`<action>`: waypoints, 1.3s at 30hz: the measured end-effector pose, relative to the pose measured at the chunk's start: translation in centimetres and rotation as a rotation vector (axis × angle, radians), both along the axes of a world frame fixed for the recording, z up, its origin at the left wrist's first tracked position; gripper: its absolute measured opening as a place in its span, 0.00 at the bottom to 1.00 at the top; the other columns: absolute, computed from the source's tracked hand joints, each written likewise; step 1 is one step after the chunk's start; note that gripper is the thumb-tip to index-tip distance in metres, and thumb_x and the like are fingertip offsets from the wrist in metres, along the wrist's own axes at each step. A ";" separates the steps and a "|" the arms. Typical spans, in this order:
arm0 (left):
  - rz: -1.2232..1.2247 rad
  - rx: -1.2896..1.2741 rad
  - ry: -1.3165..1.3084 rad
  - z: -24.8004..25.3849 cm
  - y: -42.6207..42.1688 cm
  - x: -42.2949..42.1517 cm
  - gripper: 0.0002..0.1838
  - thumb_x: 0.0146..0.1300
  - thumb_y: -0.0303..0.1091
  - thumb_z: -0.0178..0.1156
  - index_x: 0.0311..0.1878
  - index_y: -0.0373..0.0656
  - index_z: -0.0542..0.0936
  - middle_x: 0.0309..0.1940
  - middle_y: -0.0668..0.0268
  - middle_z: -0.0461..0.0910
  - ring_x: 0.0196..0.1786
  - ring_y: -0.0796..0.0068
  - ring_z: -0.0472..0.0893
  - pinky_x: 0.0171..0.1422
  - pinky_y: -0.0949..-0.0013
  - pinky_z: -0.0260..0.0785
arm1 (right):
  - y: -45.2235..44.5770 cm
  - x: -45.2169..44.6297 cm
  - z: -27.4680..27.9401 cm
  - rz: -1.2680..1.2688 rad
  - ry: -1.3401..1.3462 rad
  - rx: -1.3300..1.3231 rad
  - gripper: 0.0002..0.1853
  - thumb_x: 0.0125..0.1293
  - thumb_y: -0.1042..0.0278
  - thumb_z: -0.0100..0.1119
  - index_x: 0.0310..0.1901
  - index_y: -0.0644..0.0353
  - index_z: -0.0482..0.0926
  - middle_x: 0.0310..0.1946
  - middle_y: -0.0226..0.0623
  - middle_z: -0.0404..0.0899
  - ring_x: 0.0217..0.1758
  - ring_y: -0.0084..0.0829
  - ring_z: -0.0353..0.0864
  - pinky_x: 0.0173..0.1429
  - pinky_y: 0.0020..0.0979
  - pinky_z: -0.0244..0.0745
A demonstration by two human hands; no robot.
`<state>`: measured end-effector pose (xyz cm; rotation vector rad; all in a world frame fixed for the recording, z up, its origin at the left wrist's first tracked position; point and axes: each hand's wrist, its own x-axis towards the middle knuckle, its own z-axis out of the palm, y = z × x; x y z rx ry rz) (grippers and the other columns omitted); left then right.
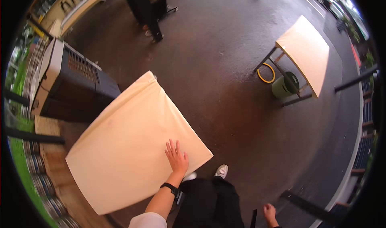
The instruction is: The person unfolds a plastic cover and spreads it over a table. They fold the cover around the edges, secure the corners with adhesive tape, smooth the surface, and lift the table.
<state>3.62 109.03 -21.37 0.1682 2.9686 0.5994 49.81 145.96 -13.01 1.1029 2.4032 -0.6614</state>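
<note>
My left hand point(177, 158) lies flat on a cream cloth-covered table point(120, 143), near its right side, with the fingers spread and nothing held. The cloth shows creases toward the far corner. A dark watch is on my left wrist. Down at the lower right, away from the table, my right hand point(269, 212) hangs above the dark floor with its fingers curled in. It is small in view, and I cannot make out whether anything is inside it.
A large grey cooler-like unit point(76, 83) stands beyond the table's left side. At the right are another cream-topped table point(307, 51), a green bin point(284, 86) and a yellow ring point(265, 73). A black post point(142, 10) rises at the top. Metal kegs point(42, 183) line the left edge.
</note>
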 end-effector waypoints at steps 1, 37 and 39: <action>0.045 -0.025 0.001 0.0 1.1 -0.6 0.41 0.60 0.35 0.61 0.76 0.40 0.56 0.79 0.46 0.45 0.81 0.40 0.43 0.79 0.35 0.39 | 3.3 -5.0 1.5 -0.049 0.075 -0.002 0.09 0.63 0.68 0.58 0.40 0.63 0.83 0.31 0.45 0.87 0.35 0.43 0.88 0.41 0.38 0.81; 1.391 -0.111 -0.074 -3.1 14.1 -4.4 0.34 0.73 0.50 0.42 0.73 0.36 0.60 0.76 0.41 0.52 0.78 0.35 0.50 0.76 0.27 0.37 | -31.6 -100.5 -9.4 1.853 0.598 -0.516 0.28 0.71 0.63 0.54 0.70 0.62 0.64 0.68 0.53 0.66 0.71 0.51 0.67 0.71 0.45 0.64; 1.567 -0.183 -0.105 -3.7 13.8 -5.3 0.35 0.75 0.52 0.38 0.74 0.35 0.57 0.78 0.42 0.48 0.79 0.35 0.46 0.78 0.29 0.33 | -34.7 -101.0 -11.5 1.992 0.687 -0.547 0.30 0.71 0.61 0.52 0.71 0.62 0.62 0.69 0.54 0.66 0.70 0.52 0.67 0.71 0.44 0.65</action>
